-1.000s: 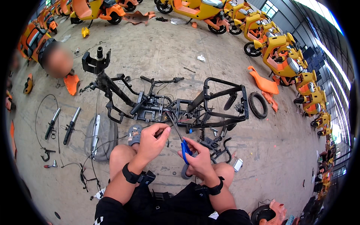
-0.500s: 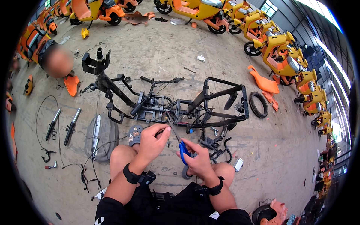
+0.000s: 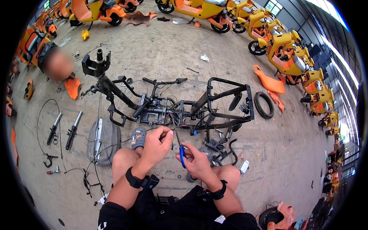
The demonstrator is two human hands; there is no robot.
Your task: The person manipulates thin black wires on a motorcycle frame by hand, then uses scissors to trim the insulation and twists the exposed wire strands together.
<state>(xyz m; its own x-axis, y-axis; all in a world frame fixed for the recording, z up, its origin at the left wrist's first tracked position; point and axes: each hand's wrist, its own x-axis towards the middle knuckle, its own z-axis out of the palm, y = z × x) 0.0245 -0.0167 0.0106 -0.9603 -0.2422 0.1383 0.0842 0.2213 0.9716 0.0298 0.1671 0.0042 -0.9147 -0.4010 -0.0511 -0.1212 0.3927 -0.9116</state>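
Note:
My left hand point(image 3: 158, 142) has its thumb and fingers pinched on a thin black cable, which trails off to the left past my knee. In my right hand point(image 3: 196, 163) is a pair of blue-handled scissors point(image 3: 182, 156), its slim dark blades pointing up and away toward the left fingertips. The cable between the two hands is too thin to follow fully. Just beyond both hands lies a black scooter frame point(image 3: 201, 105) on the floor, with loose wires along its middle and a small blue connector point(image 3: 194, 133) at its near side.
To the left lie two fork tubes point(image 3: 73, 130), more cables and a grey bag point(image 3: 109, 140). A black tyre point(image 3: 264, 105) and an orange panel point(image 3: 268, 79) are on the right. Metal brackets point(image 3: 220, 145) sit near my right knee. Yellow scooters point(image 3: 285, 50) stand around; another person is at upper left.
My right hand has shifted slightly left with the scissors, whose handles now stand more upright and look closer together. My left hand keeps its pinch in nearly the same spot.

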